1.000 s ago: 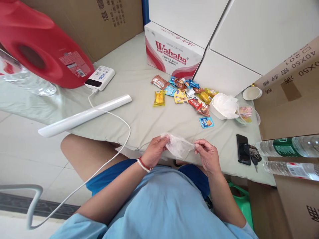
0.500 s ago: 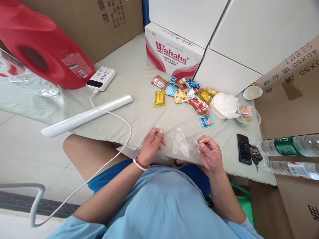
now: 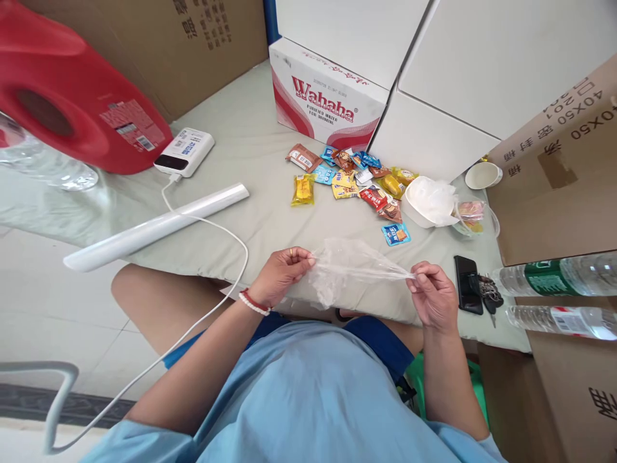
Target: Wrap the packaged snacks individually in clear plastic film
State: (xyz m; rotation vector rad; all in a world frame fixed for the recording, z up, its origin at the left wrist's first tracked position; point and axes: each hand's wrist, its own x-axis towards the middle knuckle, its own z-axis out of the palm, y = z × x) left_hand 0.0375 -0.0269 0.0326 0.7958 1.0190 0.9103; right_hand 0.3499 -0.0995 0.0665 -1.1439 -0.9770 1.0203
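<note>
A thin clear plastic bag [image 3: 351, 267] is stretched between both my hands above the near edge of the table. My left hand [image 3: 282, 273] pinches its left end, fingers closed, a red bead bracelet on the wrist. My right hand [image 3: 434, 297] pinches the right end, drawn out to a narrow strip. Farther back on the grey-green table cover [image 3: 250, 218] lies a loose pile of several small snack packets [image 3: 357, 183], one yellow packet [image 3: 301, 190] at its left side and a blue one [image 3: 398, 235] nearest the bag.
A white bowl lined with plastic [image 3: 429, 202], a clear cup [image 3: 475, 218] and a white cup [image 3: 483, 175] stand right. A black phone with keys [image 3: 470, 292] and two water bottles [image 3: 554, 283] lie right. A white tube [image 3: 154, 225], power bank [image 3: 186, 152], red jug [image 3: 72, 96], Wahaha box [image 3: 328, 103].
My left hand had let go of the bag half a second ago; now it pinches it again, and both hands have moved apart, pulling the bag out wide.
</note>
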